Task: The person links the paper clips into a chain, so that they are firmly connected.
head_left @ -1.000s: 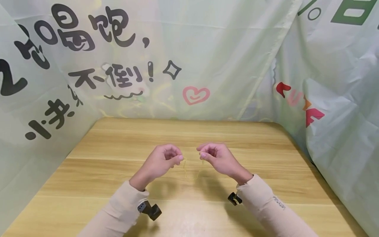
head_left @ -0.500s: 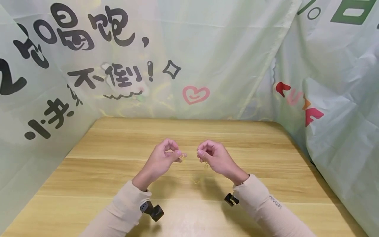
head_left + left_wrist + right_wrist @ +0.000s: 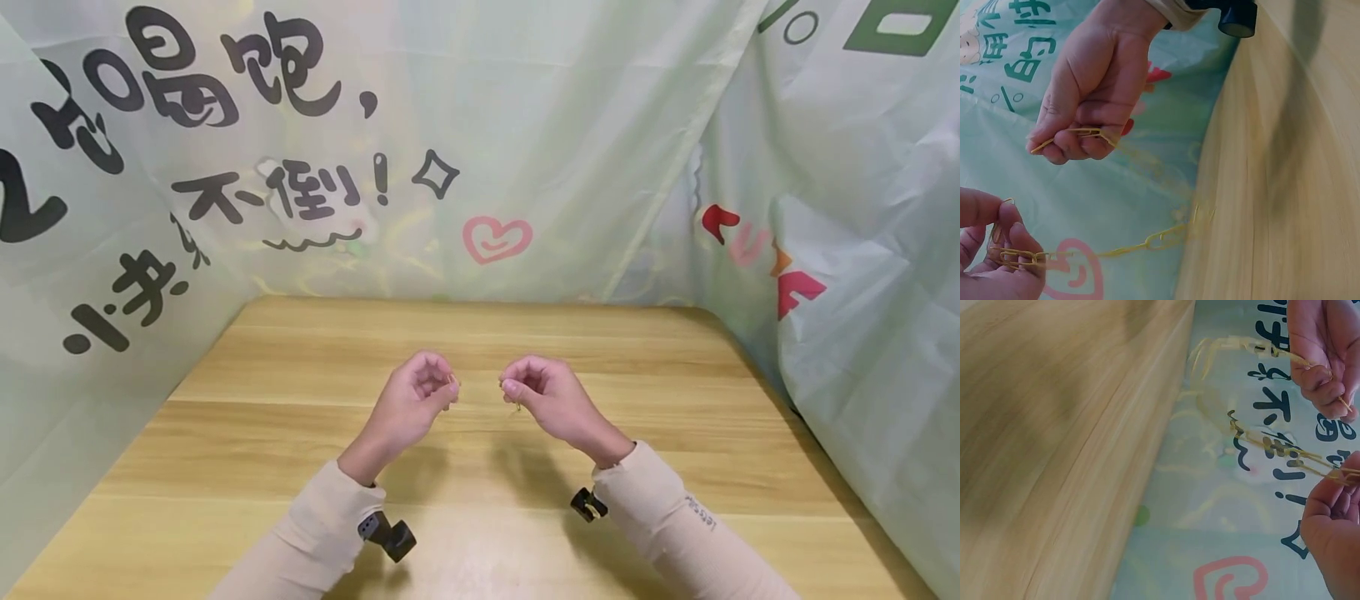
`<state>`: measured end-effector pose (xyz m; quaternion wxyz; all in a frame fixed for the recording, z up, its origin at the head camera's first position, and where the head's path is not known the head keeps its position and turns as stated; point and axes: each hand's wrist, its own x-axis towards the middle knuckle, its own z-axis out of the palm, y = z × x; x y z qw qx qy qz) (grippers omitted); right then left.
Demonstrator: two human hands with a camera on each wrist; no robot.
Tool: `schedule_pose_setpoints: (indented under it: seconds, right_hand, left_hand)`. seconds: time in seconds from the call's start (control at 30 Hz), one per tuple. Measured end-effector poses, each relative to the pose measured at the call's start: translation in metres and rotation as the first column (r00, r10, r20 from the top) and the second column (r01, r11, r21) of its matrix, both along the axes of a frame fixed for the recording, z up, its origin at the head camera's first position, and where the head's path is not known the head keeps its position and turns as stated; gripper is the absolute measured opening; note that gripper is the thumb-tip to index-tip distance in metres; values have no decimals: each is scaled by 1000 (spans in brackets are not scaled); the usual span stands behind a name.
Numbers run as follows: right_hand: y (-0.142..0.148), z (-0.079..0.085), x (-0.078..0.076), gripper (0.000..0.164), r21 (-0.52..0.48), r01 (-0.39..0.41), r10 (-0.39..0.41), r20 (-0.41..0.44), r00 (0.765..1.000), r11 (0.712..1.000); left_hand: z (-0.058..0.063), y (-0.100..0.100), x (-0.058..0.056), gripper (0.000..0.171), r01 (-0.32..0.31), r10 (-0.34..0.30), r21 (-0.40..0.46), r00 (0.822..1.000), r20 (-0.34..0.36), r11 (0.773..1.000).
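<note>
A chain of linked yellow paper clips [image 3: 1160, 239] hangs in a loop between my two hands, its low part blurred in both wrist views. My left hand [image 3: 412, 404] pinches one end between thumb and fingers; in the left wrist view a clip loop pokes up by its fingertips, and more clips lie against the curled fingers. Opposite it, a short gap away, my right hand [image 3: 547, 400] pinches a clip [image 3: 1088, 131] of the chain, with one thin clip end jutting past the thumb. In the head view the chain is barely visible, a bit showing below the right fingers.
Both hands are above a wooden table [image 3: 300, 350]. Light green printed curtains [image 3: 585, 167] surround it at the back and sides. A black wrist camera [image 3: 388, 535] sits by the left cuff, and another black camera [image 3: 588, 504] by the right.
My left hand has risen slightly; its finger, stretched out half a second ago, is now drawn in. The chain below has swung and shows less in the head view. The right hand barely shifts.
</note>
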<state>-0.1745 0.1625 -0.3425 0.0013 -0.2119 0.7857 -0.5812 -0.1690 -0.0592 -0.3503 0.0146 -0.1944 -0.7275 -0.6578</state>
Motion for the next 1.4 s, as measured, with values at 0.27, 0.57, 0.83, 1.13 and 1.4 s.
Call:
schedule_pose_setpoints:
  seconds: [0.27, 0.57, 0.83, 1.13, 1.4]
  right_hand:
    - [-1, 3, 1, 9, 2, -4, 4, 19, 1000, 1000]
    - [-2, 3, -1, 3, 8, -24, 25, -22, 999, 1000]
    - [1, 7, -2, 12, 18, -48, 48, 16, 999, 999]
    - [-2, 6, -2, 3, -1, -73, 73, 27, 997, 997]
    - [-2, 7, -3, 7, 15, -86, 86, -9, 996, 996]
  left_hand:
    - [1, 2, -1, 9, 91, -96, 96, 994, 44, 991]
    - [1, 1, 1, 21, 61, -61, 1, 998, 23, 998]
    - [3, 1, 0, 21, 65, -64, -5, 996, 66, 998]
    - [-2, 1, 3, 8, 48, -48, -14, 999, 11, 999]
    - [-2, 4, 4, 7, 34, -35, -10, 999, -41, 999]
